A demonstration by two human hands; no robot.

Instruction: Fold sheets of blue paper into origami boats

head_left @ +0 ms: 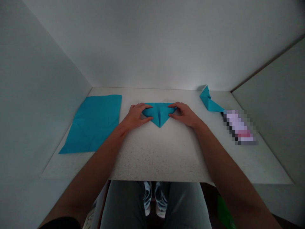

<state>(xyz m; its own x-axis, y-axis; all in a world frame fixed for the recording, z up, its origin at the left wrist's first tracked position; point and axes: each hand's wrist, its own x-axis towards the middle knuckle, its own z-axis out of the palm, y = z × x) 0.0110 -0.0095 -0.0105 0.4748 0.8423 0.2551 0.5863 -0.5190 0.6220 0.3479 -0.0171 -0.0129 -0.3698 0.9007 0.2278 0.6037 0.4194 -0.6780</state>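
A folded piece of blue paper lies on the white table straight in front of me. Its top edge is straight, its lower end comes to a point towards me, and a crease or slit runs down the middle. My left hand grips its left side, the thumb low and the fingers near the top edge. On the opposite side my right hand holds it the same way, thumb below and index finger above. The outer corners of the paper are partly hidden by my fingers.
A large blue sheet with faint creases lies flat on the left of the table. At the back right stands a folded blue paper figure, beside a pixelated phone-like object. White walls enclose the table's back and sides.
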